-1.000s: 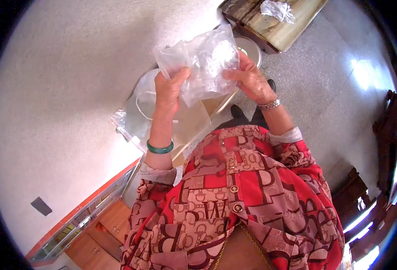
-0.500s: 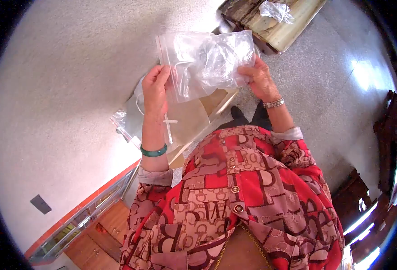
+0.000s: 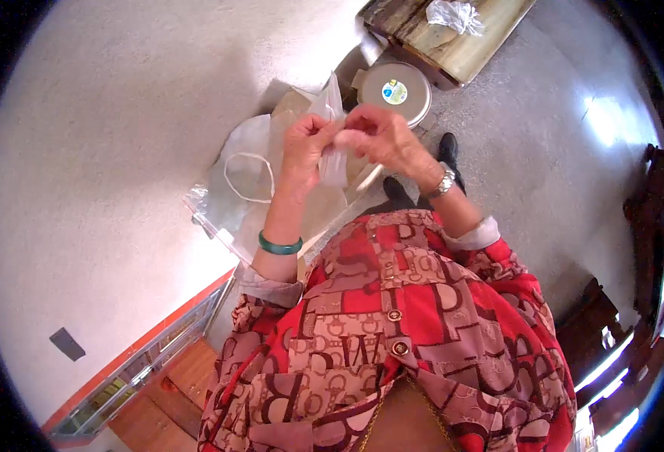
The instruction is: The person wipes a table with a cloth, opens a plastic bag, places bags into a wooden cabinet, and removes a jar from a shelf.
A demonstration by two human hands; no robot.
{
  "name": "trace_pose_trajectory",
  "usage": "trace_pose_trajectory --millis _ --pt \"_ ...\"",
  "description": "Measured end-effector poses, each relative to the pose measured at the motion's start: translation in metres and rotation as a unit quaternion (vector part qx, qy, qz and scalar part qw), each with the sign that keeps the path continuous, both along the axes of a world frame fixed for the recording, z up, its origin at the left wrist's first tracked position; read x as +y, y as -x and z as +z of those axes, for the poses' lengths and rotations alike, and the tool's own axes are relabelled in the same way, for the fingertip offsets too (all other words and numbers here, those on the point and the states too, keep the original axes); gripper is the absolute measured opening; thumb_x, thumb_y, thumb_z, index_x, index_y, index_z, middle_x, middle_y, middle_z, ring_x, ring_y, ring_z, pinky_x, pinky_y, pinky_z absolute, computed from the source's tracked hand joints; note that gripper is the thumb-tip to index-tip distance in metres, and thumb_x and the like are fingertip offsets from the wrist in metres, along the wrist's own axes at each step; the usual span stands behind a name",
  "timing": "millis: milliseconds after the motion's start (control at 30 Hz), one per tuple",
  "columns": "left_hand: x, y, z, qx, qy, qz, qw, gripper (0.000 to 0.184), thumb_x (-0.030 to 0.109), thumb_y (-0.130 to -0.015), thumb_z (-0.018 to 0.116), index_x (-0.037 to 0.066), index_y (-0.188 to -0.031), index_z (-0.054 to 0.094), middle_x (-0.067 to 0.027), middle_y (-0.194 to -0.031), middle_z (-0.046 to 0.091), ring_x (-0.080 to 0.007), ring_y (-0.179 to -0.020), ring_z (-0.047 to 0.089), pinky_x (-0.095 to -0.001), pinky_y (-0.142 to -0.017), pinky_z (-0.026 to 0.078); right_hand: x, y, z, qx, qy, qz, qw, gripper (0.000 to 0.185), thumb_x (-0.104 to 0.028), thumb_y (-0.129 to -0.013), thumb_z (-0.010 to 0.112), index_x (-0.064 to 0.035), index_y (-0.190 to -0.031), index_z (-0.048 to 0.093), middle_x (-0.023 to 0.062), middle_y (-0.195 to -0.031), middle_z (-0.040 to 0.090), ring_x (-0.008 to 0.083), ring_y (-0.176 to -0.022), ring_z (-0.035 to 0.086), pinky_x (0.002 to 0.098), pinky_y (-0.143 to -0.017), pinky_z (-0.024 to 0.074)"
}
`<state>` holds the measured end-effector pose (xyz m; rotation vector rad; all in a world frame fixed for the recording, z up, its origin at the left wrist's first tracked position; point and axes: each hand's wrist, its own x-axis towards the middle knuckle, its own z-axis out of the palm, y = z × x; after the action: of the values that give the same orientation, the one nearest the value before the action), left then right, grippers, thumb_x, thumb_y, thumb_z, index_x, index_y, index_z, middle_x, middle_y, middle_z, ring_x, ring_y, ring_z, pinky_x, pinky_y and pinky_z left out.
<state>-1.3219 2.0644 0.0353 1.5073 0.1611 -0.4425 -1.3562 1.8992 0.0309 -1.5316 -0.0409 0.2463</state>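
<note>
Plastic bag: translucent, narrow and upright in outline, located between the two hands and above the light tan surface. The left hand is closed, with thumb and fingertips pinching the bag at about its mid-height; a green bangle encircles the wrist. The right hand is partly curled, with thumb and fingertips brought to the bag beside the left fingertips; whether these digits grip the material cannot be told. A metal watch is fitted to the right wrist. On the surface, to the left of the hands, is a whitish sheet-like item with a white cord loop. A clear bag lies at the near left edge. Just beyond the surface stands a round container with a lid, bearing a round blue, green and white sticker. Farther off, a wooden table carries crumpled white plastic. The floor is grey and speckled. A pale wall occupies the left side, with a dark rectangular plate and an orange-red border strip. Wooden cabinets are located at lower left; dark wooden furniture is located at far right.
</note>
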Motion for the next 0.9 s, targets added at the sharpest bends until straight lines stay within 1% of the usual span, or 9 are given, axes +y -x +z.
trace_pose_trajectory --millis 133,200,333,533,600,700,733,800,900 --pt "-0.003 0.003 0.001 0.100 0.027 -0.055 0.993 0.016 0.011 -0.077 0.065 0.009 -0.067 0.052 0.0010 -0.065 0.054 -0.0077 -0.054 0.047 -0.0223 -0.052 0.039 0.009 0.004 -0.009 -0.083 0.058 -0.045 0.994 0.031 -0.028 -0.074 0.067 0.0008 -0.078 0.057 0.0043 -0.063 0.057 0.0099 -0.057 0.051 0.0255 -0.050 0.0416" --pt "-0.003 0.006 -0.003 0.101 0.063 -0.061 0.991 0.015 0.013 -0.078 0.065 0.008 -0.069 0.053 0.0000 -0.067 0.055 -0.0087 -0.057 0.049 -0.0232 -0.053 0.040 0.005 0.005 -0.009 -0.008 -0.046 -0.002 0.999 0.025 -0.023 -0.074 0.066 0.0004 -0.076 0.058 0.0043 -0.061 0.056 0.0100 -0.055 0.052 0.0258 -0.049 0.0424" --pt "-0.003 0.011 0.000 0.147 0.112 -0.088 0.979 0.014 0.017 -0.081 0.061 0.007 -0.075 0.054 -0.0026 -0.071 0.057 -0.0120 -0.063 0.053 -0.0252 -0.057 0.043 -0.007 0.008 -0.013 0.041 -0.054 0.007 0.998 0.018 -0.017 -0.075 0.063 0.0001 -0.077 0.059 0.0036 -0.061 0.057 0.0093 -0.055 0.053 0.0243 -0.048 0.0430" --pt "-0.002 0.015 -0.009 0.108 0.085 -0.104 0.985 0.011 0.017 -0.083 0.058 0.007 -0.078 0.055 -0.0023 -0.071 0.057 -0.0115 -0.063 0.055 -0.0245 -0.060 0.045 -0.010 0.013 -0.022 0.076 -0.072 -0.043 0.994 0.013 -0.011 -0.080 0.054 -0.0008 -0.078 0.061 0.0026 -0.066 0.059 0.0078 -0.056 0.054 0.0218 -0.049 0.0440" --pt "-0.004 0.017 -0.011 0.081 0.051 -0.090 0.991 0.011 0.016 -0.083 0.057 0.007 -0.078 0.055 -0.0018 -0.069 0.057 -0.0100 -0.061 0.053 -0.0234 -0.058 0.044 -0.012 0.012 -0.026 0.090 -0.081 -0.045 0.992 0.009 -0.009 -0.080 0.054 -0.0038 -0.080 0.062 -0.0019 -0.067 0.058 0.0044 -0.058 0.052 0.0189 -0.049 0.0408" --pt "0.000 0.020 -0.023 0.002 -0.023 -0.034 0.999 0.009 0.013 -0.083 0.055 0.007 -0.077 0.054 -0.0008 -0.064 0.055 -0.0073 -0.057 0.051 -0.0213 -0.053 0.041 -0.014 0.008 -0.057 0.010 0.014 -0.193 0.981 0.014 -0.011 -0.076 0.052 -0.0007 -0.077 0.061 0.0086 -0.062 0.061 0.0138 -0.056 0.057 0.0278 -0.053 0.0459" --pt "0.001 0.020 -0.025 -0.049 -0.064 0.010 0.997 0.008 0.012 -0.082 0.053 0.006 -0.076 0.053 -0.0003 -0.061 0.053 -0.0059 -0.055 0.049 -0.0203 -0.050 0.040 -0.021 0.007 -0.062 0.010 0.017 -0.191 0.981 0.014 -0.011 -0.076 0.052 -0.0007 -0.077 0.061 0.0086 -0.062 0.061 0.0138 -0.056 0.057 0.0278 -0.053 0.0459" --pt "0.001 0.021 -0.020 -0.061 -0.093 0.032 0.993 0.009 0.010 -0.082 0.053 0.006 -0.074 0.053 0.0002 -0.059 0.052 -0.0053 -0.053 0.047 -0.0203 -0.049 0.038 -0.032 0.007 -0.067 0.011 0.197 -0.280 0.939 0.014 -0.013 -0.075 0.052 -0.0030 -0.073 0.061 0.0131 -0.062 0.060 0.0217 -0.056 0.059 0.0309 -0.054 0.0461" --pt "-0.003 0.022 -0.021 -0.131 -0.167 0.028 0.977 0.010 0.008 -0.080 0.053 0.004 -0.071 0.051 0.0009 -0.057 0.050 -0.0044 -0.052 0.044 -0.0207 -0.047 0.036 -0.033 0.009 -0.064 -0.009 0.254 -0.261 0.932 0.014 -0.015 -0.073 0.056 -0.0072 -0.084 0.060 0.0151 -0.065 0.059 0.0289 -0.060 0.060 0.0355 -0.056 0.0476"
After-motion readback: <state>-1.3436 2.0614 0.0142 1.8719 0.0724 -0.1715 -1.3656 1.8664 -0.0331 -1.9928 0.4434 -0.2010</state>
